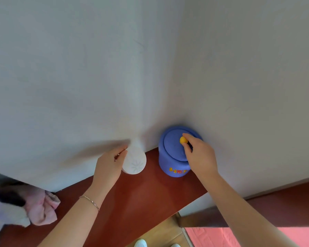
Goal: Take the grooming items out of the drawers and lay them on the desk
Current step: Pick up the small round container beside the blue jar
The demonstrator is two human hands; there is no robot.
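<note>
Right hand [198, 155] pinches the yellow knob [183, 140] on the blue jar [175, 157] lid; left hand [109, 164] grips a white container [135, 162]. Both items stand on the desk [141, 196] against the wall.

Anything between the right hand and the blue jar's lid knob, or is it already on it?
Nothing visible stands in the way. The right hand is already on the blue jar: its fingers pinch the yellow knob on the lid. The left hand is apart, on the white container.
</note>
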